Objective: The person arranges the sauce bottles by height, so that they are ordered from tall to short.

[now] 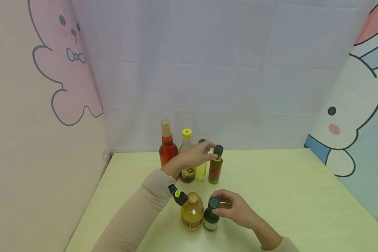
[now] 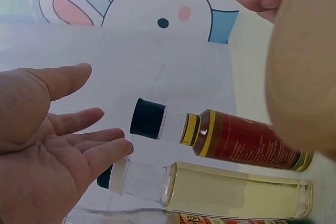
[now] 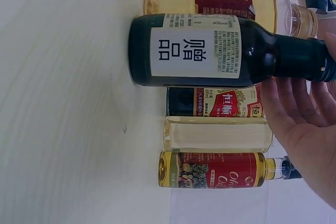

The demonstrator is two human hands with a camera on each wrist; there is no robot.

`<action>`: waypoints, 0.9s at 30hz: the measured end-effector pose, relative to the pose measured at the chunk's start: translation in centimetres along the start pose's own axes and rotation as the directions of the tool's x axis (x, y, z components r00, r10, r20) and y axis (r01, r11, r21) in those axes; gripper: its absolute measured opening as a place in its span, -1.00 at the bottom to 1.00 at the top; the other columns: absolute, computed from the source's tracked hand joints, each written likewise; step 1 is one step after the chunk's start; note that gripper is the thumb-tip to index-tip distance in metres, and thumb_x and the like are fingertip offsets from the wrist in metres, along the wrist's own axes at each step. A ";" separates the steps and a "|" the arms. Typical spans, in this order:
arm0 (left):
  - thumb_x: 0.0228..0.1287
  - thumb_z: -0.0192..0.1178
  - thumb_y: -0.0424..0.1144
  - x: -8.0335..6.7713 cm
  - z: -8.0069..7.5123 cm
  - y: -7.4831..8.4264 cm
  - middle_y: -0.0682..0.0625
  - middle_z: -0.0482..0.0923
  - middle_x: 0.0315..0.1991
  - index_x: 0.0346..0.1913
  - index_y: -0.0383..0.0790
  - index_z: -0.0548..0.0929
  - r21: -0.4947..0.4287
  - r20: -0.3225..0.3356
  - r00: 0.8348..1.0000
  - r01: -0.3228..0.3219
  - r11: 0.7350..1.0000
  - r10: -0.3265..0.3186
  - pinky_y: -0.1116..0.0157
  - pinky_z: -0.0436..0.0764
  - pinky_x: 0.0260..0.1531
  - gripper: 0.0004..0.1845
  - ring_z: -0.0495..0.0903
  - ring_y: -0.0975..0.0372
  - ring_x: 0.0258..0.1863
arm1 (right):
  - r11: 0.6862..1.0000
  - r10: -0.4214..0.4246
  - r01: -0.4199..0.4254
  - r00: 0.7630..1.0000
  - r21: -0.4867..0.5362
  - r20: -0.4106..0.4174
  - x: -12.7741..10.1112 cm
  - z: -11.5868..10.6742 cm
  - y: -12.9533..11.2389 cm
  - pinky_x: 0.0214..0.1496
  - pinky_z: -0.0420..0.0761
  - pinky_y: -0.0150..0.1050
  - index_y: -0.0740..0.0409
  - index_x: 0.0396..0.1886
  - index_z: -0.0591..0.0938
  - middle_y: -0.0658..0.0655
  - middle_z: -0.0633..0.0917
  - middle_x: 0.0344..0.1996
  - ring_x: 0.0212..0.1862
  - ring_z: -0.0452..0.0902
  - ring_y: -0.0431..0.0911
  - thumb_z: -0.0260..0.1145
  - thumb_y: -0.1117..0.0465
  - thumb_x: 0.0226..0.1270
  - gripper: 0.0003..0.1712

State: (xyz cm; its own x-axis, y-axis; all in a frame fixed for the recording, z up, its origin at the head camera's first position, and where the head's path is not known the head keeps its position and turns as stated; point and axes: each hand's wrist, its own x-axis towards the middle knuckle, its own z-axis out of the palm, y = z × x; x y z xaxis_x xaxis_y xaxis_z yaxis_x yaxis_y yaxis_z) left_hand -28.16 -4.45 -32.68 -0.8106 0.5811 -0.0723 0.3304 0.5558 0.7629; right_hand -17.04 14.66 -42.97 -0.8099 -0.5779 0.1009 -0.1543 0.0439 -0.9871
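My right hand [image 1: 239, 210] grips a small dark green bottle [image 1: 211, 218] by its neck, thumb in front and fingers behind. The bottle's white label [image 3: 181, 52] faces the right wrist camera. Beside it on the left stands a round-shouldered bottle of golden oil [image 1: 192, 214]. My left hand [image 1: 195, 155] reaches over the back row, fingers extended and holding nothing. In the left wrist view its fingertips [image 2: 123, 148] lie close to the black cap [image 2: 148, 119] of a red-labelled olive oil bottle [image 1: 215, 172].
Left of the olive oil, a clear bottle of pale yellow liquid [image 1: 201, 172], a yellow-capped bottle [image 1: 187, 134] and a tall red bottle [image 1: 168, 152] form the back row. My left forearm partly covers them. Behind the light table [image 1: 286, 185] hangs a white cloth [image 1: 208, 87]; cartoon-printed panels flank it.
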 end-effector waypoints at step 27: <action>0.27 0.05 0.05 -6.0 1.9 -3.4 0.04 0.31 0.20 0.24 -0.11 0.31 -0.256 -0.066 0.995 -0.092 0.962 0.078 0.21 0.34 0.08 -0.46 0.27 0.23 0.18 | 1.000 -0.007 0.007 1.000 0.002 -0.007 0.0 0.1 0.1 -0.15 0.56 -0.16 0.38 -0.02 0.43 0.30 0.50 -0.13 -0.08 0.50 0.13 0.31 0.34 0.13 -0.58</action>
State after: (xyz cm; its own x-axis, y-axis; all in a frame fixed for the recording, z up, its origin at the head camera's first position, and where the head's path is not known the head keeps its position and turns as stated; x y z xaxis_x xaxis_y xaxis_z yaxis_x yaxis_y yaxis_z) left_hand -23.51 -8.66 -36.09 -0.8127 0.5820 0.0299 0.2691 0.3292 0.9051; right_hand -16.96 14.61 -43.04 -0.8128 -0.5723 0.1084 -0.1586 0.0384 -0.9866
